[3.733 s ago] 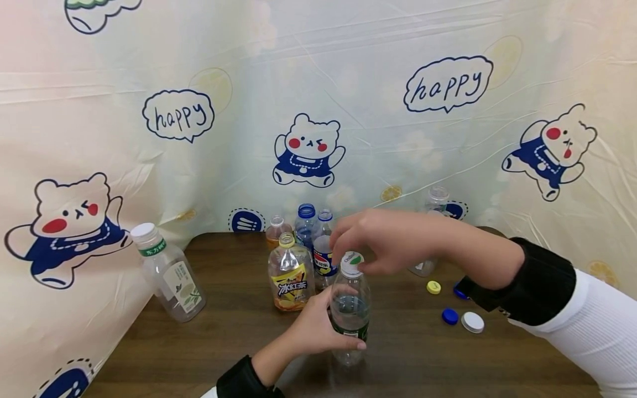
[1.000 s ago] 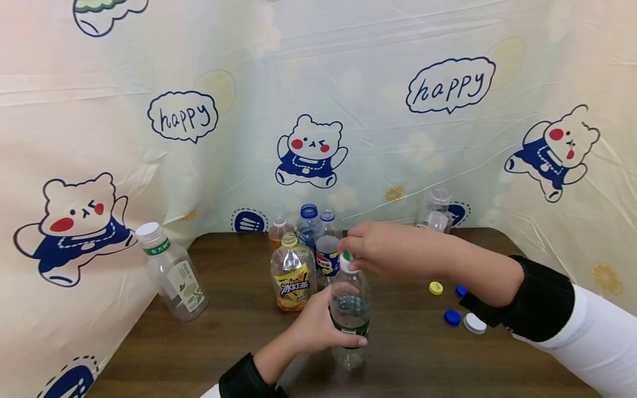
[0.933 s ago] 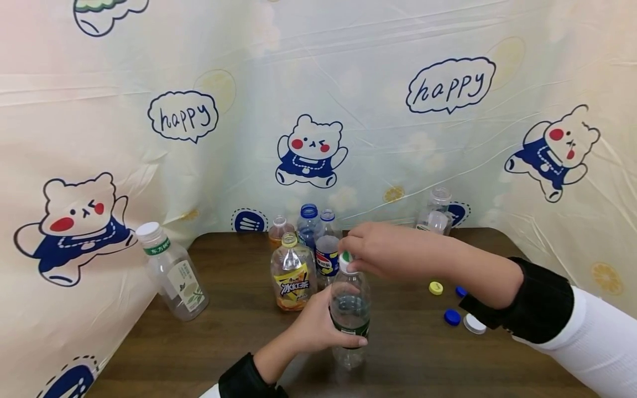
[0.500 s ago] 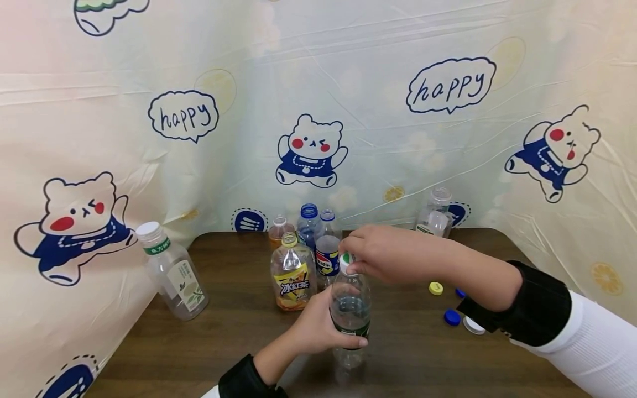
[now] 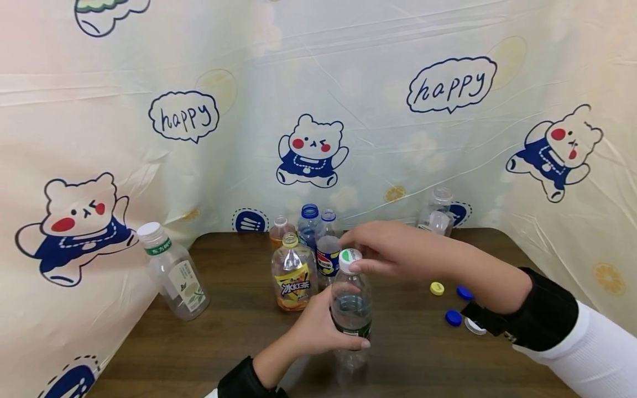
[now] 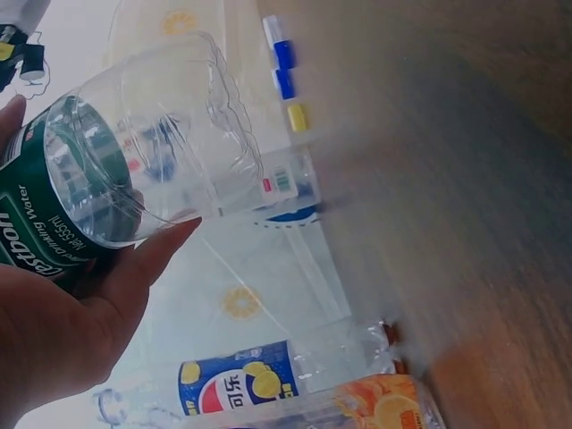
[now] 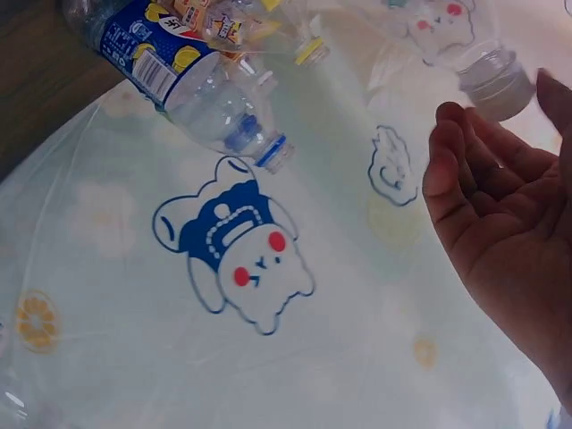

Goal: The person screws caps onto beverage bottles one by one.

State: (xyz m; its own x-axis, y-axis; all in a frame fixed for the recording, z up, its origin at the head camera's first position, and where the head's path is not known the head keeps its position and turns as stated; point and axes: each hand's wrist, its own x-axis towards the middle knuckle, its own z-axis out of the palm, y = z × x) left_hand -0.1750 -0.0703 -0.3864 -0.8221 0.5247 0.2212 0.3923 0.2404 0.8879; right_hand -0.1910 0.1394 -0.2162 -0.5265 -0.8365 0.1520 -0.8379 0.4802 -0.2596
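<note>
My left hand [image 5: 318, 326] grips a clear plastic water bottle [image 5: 352, 301] round its green label [image 6: 40, 201], thumb in front. The bottle is upright in the head view, its base apart from the tabletop in the left wrist view. A white cap [image 5: 350, 260] with a green mark sits on its neck. My right hand [image 5: 398, 249] is at this cap, thumb by the near side and fingers raised behind. In the right wrist view the fingers [image 7: 460, 147] are loosely bent beside the cap [image 7: 498, 87], with a gap to them.
Uncapped bottles, including an iced tea bottle [image 5: 293, 279] and a blue-labelled cola bottle [image 5: 328, 249], stand just behind. A white-capped bottle [image 5: 174, 276] stands left, another clear bottle [image 5: 438, 213] back right. Loose caps, one yellow [image 5: 437, 288], one blue [image 5: 453, 318], lie right on the brown table [image 5: 224, 342].
My right fingers, pinching the cap half a second ago, have spread off it, and more of its top shows. The left hand keeps its hold on the bottle, almost unmoved.
</note>
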